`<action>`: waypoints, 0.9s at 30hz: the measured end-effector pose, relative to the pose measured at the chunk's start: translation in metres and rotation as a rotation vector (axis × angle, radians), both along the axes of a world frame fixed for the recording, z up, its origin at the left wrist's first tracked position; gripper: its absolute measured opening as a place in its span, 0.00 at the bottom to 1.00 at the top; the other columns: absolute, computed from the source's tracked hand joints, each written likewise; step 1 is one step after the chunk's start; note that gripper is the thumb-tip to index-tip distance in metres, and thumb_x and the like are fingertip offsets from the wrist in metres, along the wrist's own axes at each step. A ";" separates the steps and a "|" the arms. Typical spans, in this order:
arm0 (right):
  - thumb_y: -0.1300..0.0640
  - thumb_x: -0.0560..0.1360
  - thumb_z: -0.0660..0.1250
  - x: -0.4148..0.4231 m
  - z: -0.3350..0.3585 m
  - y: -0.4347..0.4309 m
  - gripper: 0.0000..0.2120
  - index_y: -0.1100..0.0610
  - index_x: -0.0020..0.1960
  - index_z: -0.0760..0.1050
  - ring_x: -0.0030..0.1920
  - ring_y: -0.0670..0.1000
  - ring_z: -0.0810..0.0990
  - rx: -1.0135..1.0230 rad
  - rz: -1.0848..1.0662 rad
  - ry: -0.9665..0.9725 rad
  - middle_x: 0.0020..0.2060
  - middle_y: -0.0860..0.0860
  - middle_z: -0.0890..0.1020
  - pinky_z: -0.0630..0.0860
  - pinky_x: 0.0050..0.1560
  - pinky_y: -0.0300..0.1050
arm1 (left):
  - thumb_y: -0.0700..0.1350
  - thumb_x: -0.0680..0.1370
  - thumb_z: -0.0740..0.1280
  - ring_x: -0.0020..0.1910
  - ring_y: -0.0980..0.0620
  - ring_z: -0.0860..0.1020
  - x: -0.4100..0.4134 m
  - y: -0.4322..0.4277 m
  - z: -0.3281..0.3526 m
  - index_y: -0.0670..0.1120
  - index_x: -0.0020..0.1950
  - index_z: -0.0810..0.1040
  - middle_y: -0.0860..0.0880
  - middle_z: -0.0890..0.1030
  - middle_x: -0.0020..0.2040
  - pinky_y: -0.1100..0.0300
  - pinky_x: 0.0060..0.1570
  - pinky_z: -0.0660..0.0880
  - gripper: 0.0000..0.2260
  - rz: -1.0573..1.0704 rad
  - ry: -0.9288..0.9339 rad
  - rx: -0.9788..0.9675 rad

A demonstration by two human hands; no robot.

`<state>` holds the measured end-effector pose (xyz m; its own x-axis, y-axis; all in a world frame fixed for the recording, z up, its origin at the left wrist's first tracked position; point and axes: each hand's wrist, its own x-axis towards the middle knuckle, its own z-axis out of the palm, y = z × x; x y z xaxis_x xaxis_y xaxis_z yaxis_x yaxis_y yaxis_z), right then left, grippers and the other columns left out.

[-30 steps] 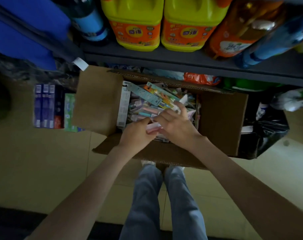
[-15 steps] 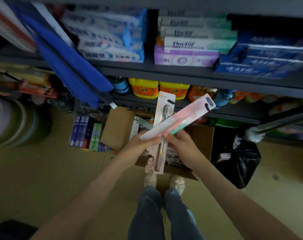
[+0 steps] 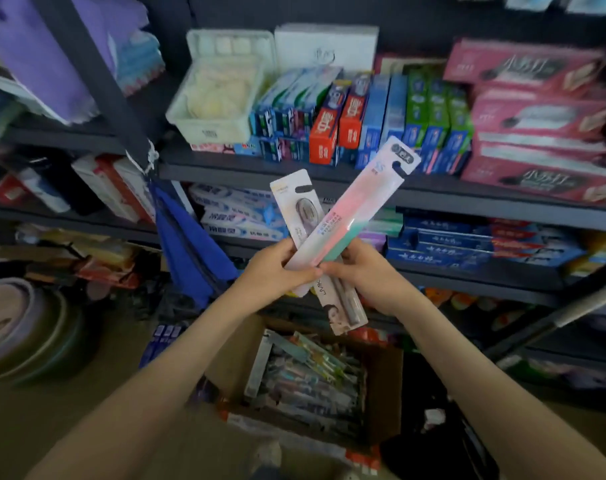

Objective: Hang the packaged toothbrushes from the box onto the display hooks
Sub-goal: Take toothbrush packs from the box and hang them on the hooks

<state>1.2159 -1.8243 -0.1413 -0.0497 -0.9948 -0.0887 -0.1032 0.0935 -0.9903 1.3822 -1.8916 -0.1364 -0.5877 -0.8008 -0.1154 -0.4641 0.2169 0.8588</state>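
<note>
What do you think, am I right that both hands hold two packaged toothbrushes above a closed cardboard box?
Not quite: the head view shows the cardboard box open, not closed. The left hand and right hand do hold the pink pack and white pack above it.

Hands (image 3: 275, 271) raised two toothbrush packs (image 3: 357, 206) out of box (image 3: 384, 393).

Dim, uneven light; the shelves (image 3: 363, 174) look brighter up top, the floor (image 3: 34, 427) murky. Motion blur softens everything, and edges bow outward.

left hand (image 3: 277, 268): fingers curled, pinching | right hand (image 3: 367, 275): fingers curled, gripping | forearms raised, hands close together
</note>
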 end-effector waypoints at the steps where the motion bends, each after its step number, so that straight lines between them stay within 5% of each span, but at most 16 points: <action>1: 0.65 0.75 0.69 -0.001 0.010 -0.004 0.18 0.50 0.60 0.72 0.60 0.45 0.77 -0.016 0.002 0.029 0.57 0.47 0.79 0.76 0.61 0.42 | 0.49 0.73 0.73 0.50 0.61 0.80 -0.002 -0.004 0.010 0.51 0.62 0.76 0.56 0.81 0.54 0.62 0.45 0.79 0.18 -0.021 0.008 -0.023; 6: 0.63 0.75 0.69 0.001 0.053 -0.021 0.18 0.51 0.63 0.73 0.60 0.44 0.77 -0.107 -0.095 0.133 0.58 0.46 0.80 0.74 0.63 0.44 | 0.50 0.75 0.72 0.48 0.49 0.80 0.000 -0.035 0.052 0.47 0.55 0.78 0.48 0.81 0.49 0.48 0.48 0.77 0.12 -0.076 -0.009 -0.111; 9: 0.65 0.77 0.67 0.003 0.076 -0.035 0.19 0.51 0.65 0.70 0.61 0.43 0.76 -0.158 -0.175 0.172 0.59 0.43 0.78 0.74 0.62 0.41 | 0.49 0.74 0.72 0.43 0.50 0.79 0.006 -0.059 0.075 0.48 0.47 0.76 0.49 0.79 0.43 0.57 0.38 0.72 0.08 -0.082 0.025 -0.203; 12: 0.62 0.78 0.65 -0.001 0.097 -0.049 0.19 0.51 0.67 0.68 0.60 0.48 0.77 -0.189 -0.324 0.367 0.59 0.46 0.78 0.75 0.60 0.49 | 0.47 0.77 0.70 0.38 0.57 0.75 0.012 -0.083 0.101 0.47 0.46 0.73 0.53 0.76 0.41 0.68 0.30 0.67 0.07 -0.046 0.104 -0.311; 16: 0.59 0.79 0.62 -0.004 0.133 -0.061 0.12 0.49 0.62 0.70 0.51 0.49 0.80 -0.280 -0.598 0.408 0.52 0.46 0.80 0.76 0.52 0.46 | 0.44 0.77 0.69 0.44 0.57 0.80 0.007 -0.113 0.138 0.50 0.53 0.75 0.53 0.81 0.48 0.67 0.39 0.75 0.07 -0.016 0.365 -0.257; 18: 0.57 0.80 0.61 -0.004 0.154 -0.065 0.09 0.48 0.58 0.70 0.43 0.46 0.79 -0.341 -0.736 0.445 0.46 0.45 0.80 0.76 0.43 0.41 | 0.44 0.77 0.69 0.45 0.53 0.81 -0.005 -0.123 0.151 0.50 0.52 0.75 0.50 0.82 0.49 0.59 0.43 0.79 0.07 -0.034 0.422 -0.237; 20: 0.55 0.80 0.60 -0.006 0.174 -0.070 0.08 0.50 0.60 0.71 0.40 0.46 0.78 -0.367 -0.830 0.500 0.44 0.46 0.80 0.77 0.39 0.41 | 0.44 0.77 0.69 0.44 0.50 0.80 -0.020 -0.127 0.164 0.49 0.50 0.75 0.47 0.82 0.48 0.56 0.40 0.78 0.04 -0.050 0.478 -0.214; 24: 0.53 0.80 0.61 -0.015 0.214 -0.075 0.10 0.54 0.60 0.72 0.36 0.41 0.74 -0.404 -0.921 0.642 0.42 0.47 0.78 0.68 0.30 0.30 | 0.44 0.77 0.68 0.39 0.53 0.78 -0.045 -0.125 0.181 0.46 0.52 0.75 0.49 0.80 0.44 0.68 0.32 0.72 0.05 -0.040 0.604 -0.147; 27: 0.52 0.80 0.60 -0.032 0.239 -0.073 0.09 0.55 0.56 0.71 0.36 0.47 0.73 -0.421 -0.994 0.696 0.37 0.47 0.74 0.65 0.31 0.37 | 0.46 0.77 0.68 0.38 0.57 0.77 -0.055 -0.122 0.186 0.47 0.54 0.75 0.50 0.80 0.44 0.69 0.32 0.72 0.08 -0.031 0.638 -0.092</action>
